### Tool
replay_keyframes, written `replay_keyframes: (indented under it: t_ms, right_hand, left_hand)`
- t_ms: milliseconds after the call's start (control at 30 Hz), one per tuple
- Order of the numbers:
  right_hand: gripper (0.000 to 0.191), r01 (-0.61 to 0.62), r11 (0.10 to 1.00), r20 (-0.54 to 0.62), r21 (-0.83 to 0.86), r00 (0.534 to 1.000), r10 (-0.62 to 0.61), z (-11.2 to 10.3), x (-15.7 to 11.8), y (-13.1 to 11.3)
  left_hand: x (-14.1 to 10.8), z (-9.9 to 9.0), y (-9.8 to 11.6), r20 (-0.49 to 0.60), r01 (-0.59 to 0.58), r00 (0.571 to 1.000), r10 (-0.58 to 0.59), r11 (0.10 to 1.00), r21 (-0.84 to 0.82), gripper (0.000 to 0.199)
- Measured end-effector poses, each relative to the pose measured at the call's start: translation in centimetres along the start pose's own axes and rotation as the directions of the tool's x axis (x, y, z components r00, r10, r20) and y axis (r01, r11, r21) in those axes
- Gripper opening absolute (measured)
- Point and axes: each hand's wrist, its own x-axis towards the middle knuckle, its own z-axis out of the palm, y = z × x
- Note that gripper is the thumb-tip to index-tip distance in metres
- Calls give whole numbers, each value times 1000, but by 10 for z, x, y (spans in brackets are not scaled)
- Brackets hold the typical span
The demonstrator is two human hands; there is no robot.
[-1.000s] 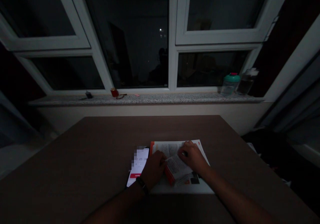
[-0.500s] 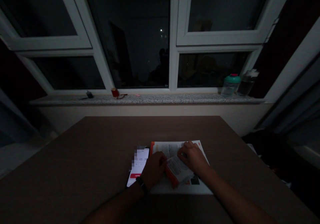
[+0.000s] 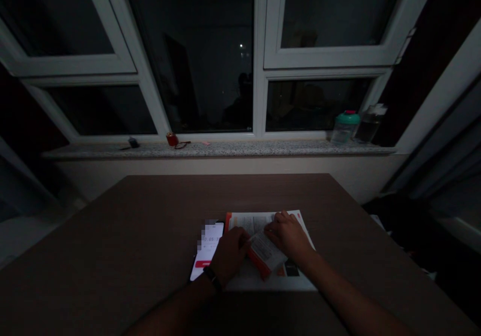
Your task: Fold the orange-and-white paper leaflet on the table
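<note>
A small white and red-orange printed packet [image 3: 266,252] is between my hands, tilted above a printed sheet [image 3: 300,282] with an orange left edge. My left hand [image 3: 230,251], with a dark band on the wrist, pinches the packet's left upper edge. My right hand [image 3: 289,232] has its fingers closed on the packet's upper right part. Left of my left hand lies a phone [image 3: 207,251] with a lit screen showing a timer and a red button. The fingertips of both hands are dim and partly hidden.
The brown table [image 3: 161,211] reaches toward a granite windowsill [image 3: 233,148]. On the sill stand a teal-lidded bottle [image 3: 344,127], a clear bottle [image 3: 370,124], a small red container [image 3: 172,139] and a small dark item [image 3: 133,142].
The packet has turned slightly and its lower right part has shifted left, showing more of the sheet's dark picture. My right hand has moved slightly left.
</note>
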Motion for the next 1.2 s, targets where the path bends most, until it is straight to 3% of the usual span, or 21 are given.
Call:
replay_keyframes:
  t_ms: [600,800,1200]
  right_hand:
    - [11,-28,1000,-22,2,999,29,5,0,-2]
    - [11,-39,999,-5,13,999,39,3,-1,-2]
    - [51,50,995,93,92,994,-59,-7,-12,-2]
  left_hand:
    - [-2,-1,4,62,-50,997,42,989,136,7]
    - [-2,-3,6,107,-20,994,1,985,173,9]
    - [-1,0,3,108,-29,994,11,985,169,9]
